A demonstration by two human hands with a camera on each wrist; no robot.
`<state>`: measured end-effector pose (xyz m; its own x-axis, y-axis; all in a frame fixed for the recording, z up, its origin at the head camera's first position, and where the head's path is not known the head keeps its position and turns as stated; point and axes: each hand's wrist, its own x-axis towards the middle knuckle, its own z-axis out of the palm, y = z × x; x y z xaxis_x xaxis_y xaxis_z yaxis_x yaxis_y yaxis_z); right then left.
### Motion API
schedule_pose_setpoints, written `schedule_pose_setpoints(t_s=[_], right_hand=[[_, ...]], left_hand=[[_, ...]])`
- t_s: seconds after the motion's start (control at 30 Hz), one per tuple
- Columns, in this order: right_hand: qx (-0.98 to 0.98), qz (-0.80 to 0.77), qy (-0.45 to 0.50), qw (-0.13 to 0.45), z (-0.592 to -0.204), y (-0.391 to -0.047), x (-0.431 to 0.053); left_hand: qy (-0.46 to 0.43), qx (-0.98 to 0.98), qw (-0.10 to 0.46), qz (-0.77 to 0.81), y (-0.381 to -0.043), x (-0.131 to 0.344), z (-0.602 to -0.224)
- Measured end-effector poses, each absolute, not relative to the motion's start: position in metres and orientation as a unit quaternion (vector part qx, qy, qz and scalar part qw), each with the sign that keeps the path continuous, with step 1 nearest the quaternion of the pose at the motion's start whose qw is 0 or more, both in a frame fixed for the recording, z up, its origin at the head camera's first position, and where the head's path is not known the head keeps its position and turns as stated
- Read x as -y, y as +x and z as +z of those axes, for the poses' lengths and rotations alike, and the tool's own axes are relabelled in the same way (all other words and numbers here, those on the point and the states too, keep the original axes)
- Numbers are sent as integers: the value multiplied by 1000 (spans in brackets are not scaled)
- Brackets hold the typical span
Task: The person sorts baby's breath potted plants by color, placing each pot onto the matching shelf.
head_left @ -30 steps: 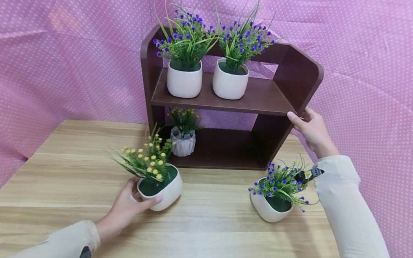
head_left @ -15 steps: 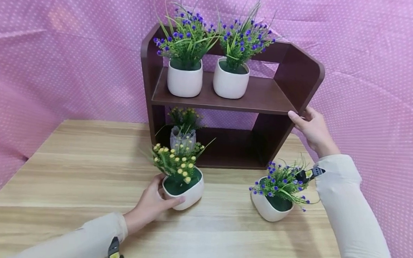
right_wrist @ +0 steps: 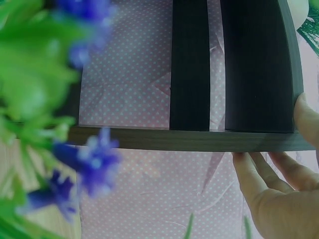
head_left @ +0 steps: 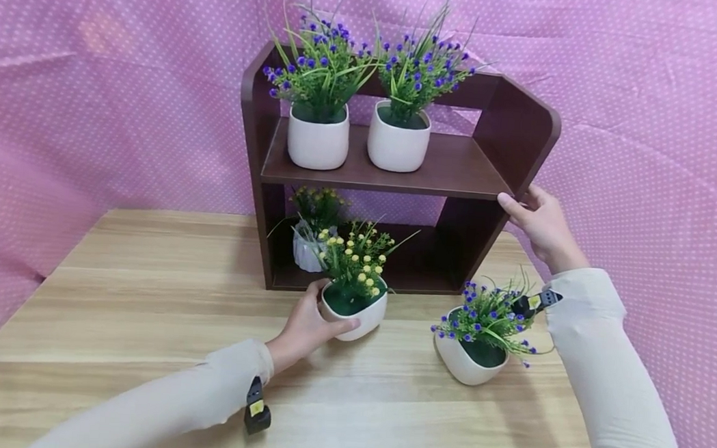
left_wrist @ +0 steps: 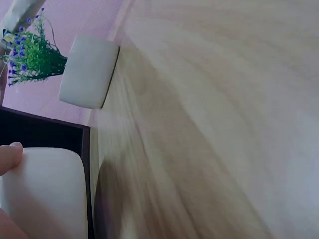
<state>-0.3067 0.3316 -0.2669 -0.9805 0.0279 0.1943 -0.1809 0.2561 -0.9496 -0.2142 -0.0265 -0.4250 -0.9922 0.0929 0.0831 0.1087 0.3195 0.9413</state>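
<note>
My left hand (head_left: 304,327) grips a white pot of yellow flowers (head_left: 366,318) by its rim and side, in front of the lower shelf opening. In the left wrist view the white pot (left_wrist: 45,191) hangs over the wood, a dark shadow below it. My right hand (head_left: 546,228) holds the dark brown two-tier shelf (head_left: 454,168) at its right side. The right wrist view shows the thumb on the shelf's front edge and the fingers (right_wrist: 249,177) against the outer face of the side panel.
Two white pots of purple flowers (head_left: 318,143) stand on the upper tier. A small grey-white pot (head_left: 307,250) with yellow flowers sits lower left inside the shelf. Another purple-flowered pot (head_left: 467,361) stands on the wooden table (head_left: 144,307) below my right forearm. Pink dotted cloth (head_left: 126,100) hangs behind.
My left hand has carried the yellow-flowered pot to the right and closer to the shelf, the plant becoming more upright. My right hand has kept its place on the shelf.
</note>
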Motion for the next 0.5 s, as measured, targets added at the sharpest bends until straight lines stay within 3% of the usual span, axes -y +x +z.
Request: schedule_pose_setpoints(t_s=[0.5], right_hand=[[793,600,51,89,-267,-306,-332]], left_hand=[[-56,832,52,-549,-245,-5,-424]])
